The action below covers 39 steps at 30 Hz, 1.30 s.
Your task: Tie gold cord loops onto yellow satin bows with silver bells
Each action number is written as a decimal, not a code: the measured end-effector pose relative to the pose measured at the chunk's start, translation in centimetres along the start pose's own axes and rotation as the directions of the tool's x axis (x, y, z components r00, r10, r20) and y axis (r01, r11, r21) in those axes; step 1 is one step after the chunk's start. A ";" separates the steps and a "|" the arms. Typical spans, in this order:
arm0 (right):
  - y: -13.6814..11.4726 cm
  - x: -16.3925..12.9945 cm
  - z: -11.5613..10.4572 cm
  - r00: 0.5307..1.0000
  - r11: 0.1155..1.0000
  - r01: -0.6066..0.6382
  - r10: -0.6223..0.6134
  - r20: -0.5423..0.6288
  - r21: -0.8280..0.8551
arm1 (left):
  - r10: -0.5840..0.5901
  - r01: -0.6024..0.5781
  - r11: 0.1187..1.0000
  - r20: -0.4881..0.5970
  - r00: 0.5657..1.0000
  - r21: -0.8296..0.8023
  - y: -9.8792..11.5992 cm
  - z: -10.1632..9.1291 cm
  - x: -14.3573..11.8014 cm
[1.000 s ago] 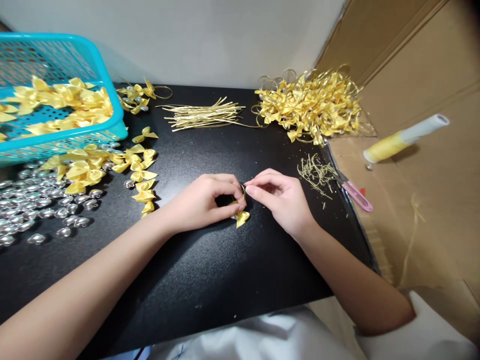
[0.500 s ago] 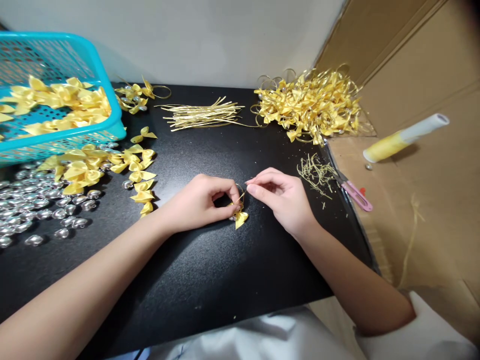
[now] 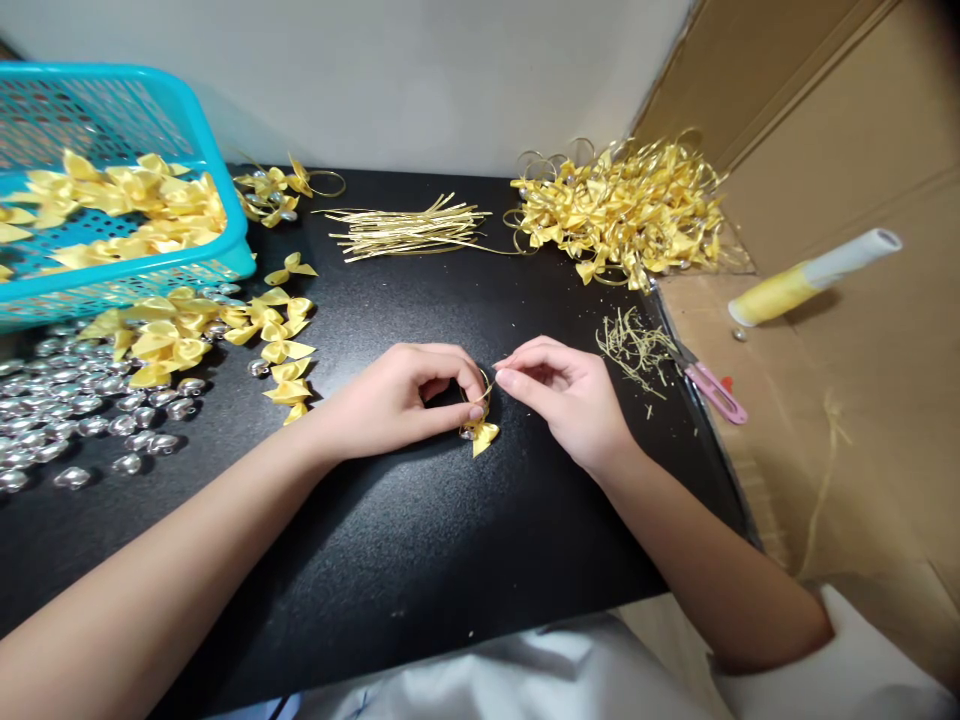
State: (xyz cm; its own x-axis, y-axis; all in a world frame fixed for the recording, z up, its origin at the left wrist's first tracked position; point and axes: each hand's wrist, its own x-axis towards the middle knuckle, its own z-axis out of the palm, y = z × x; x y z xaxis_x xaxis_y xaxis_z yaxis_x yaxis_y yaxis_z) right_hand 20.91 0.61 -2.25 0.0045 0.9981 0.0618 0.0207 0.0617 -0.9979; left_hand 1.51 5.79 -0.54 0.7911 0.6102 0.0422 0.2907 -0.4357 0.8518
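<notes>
Near the middle of the black table, my left hand [image 3: 412,398] is closed in a pinch on a gold cord loop. A yellow ribbon bow [image 3: 485,437] hangs from it with a silver bell [image 3: 466,433] beside it, partly hidden by my thumb. My right hand [image 3: 566,395] is just to the right, its thumb and forefinger pressed together at the gold cord [image 3: 489,384]. Only a short bit of that cord shows between the two hands. Part of the loop stands up above my left fingertips.
A blue basket [image 3: 238,250] of yellow bows stands at the left, with silver bells [image 3: 75,400] before it. Gold cords [image 3: 409,230] lie at the back, beside a heap of finished-looking bow loops [image 3: 622,210]. Cord scraps [image 3: 636,348] and pink-handled snips [image 3: 716,392] lie right.
The fingers of my left hand have shifted slightly at the loop, and more of the silver bell shows. My right hand keeps nearly the same pinch. The whole view has moved a little.
</notes>
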 end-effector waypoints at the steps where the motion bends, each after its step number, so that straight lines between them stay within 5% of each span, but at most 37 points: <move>1: 0.0 0.0 0.0 1.000 1.000 -0.002 0.002 0.002 0.006 | -0.022 0.022 1.000 0.006 1.000 -0.006 0.0 0.1 -0.1; 8: 0.0 0.0 0.1 1.000 1.000 -0.005 0.005 0.009 0.023 | -0.112 0.112 0.994 -0.020 0.994 0.006 -0.3 0.5 -0.3; 29: 0.1 0.0 0.0 0.999 0.999 0.050 -0.050 0.009 0.004 | -0.086 0.087 0.995 0.019 0.996 -0.040 0.0 0.1 -0.1; 34: 0.2 -0.1 0.0 0.993 0.979 0.119 -0.113 0.046 -0.166 | -0.094 0.091 0.989 -0.023 0.995 -0.120 -0.3 0.3 0.0; 39: 0.0 -0.3 0.0 0.970 0.868 0.239 -0.197 0.142 -0.436 | -0.208 0.191 0.952 -0.045 0.977 -0.240 -0.6 0.3 0.0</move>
State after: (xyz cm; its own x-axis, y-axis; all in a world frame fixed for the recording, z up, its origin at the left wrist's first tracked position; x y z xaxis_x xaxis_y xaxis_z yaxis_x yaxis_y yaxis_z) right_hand 20.89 0.35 -2.29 -0.1413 0.9570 0.2533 0.4546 0.2900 -0.8422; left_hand 1.50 5.83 -1.17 0.6885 0.7165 -0.1122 0.2987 -0.1393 0.9441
